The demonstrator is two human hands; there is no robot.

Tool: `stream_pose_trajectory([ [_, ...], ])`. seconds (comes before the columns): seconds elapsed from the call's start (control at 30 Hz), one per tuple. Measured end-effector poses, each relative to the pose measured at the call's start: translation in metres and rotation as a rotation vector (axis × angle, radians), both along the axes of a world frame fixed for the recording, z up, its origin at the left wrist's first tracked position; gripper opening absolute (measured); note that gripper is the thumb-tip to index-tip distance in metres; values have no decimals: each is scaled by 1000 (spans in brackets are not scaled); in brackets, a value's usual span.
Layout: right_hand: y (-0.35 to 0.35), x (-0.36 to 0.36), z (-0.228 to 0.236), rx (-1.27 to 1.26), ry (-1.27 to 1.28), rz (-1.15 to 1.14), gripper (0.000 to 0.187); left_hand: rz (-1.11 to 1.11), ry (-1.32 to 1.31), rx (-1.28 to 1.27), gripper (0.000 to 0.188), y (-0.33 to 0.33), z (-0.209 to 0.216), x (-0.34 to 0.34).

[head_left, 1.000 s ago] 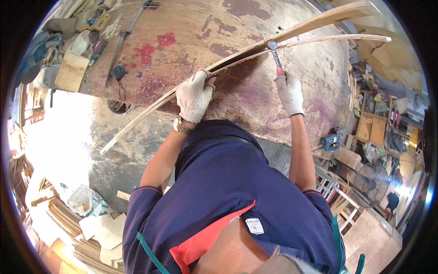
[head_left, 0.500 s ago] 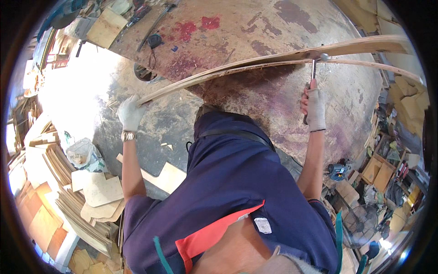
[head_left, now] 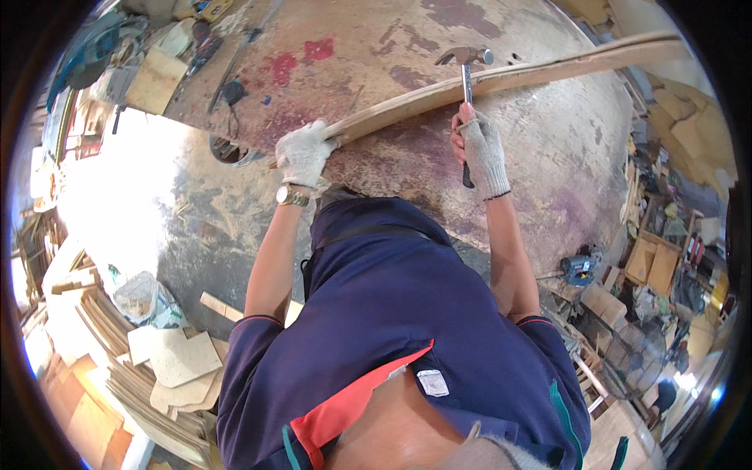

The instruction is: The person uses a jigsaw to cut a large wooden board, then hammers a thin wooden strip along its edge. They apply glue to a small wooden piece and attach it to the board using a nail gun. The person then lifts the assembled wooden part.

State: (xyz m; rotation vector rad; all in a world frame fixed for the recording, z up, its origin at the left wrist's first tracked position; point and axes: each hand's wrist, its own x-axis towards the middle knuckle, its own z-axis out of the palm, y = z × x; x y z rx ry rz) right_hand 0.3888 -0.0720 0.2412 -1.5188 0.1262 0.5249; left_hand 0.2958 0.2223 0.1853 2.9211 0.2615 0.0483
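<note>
head-worn fisheye, looking steeply down, close

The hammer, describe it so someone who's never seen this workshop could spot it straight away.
Start at the big round stained table and follow the long wooden strip lying across it. The gloved right hand grips the hammer upright there. Its metal claw head, raised above the strip, marks it out.
</note>
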Motion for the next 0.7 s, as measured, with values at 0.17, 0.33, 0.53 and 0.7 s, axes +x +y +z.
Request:
stream_pose_trajectory([
  [0.17, -34, 9, -8, -230, -400, -123, 39, -5, -15, 5, 46, -49, -12, 37],
  [0.33, -65, 18, -38, -403, -399, -147, 37, -22, -56, 19, 47, -57, -16, 35],
  [0.53, -77, 32, -66, -601, -456, -119, 52, -12, -90, 24, 48, -62, -15, 29],
  [0.7, -84, 35, -73, -616, -505, -99, 53, -15, -108, 27, 48, -64, -15, 26],
])
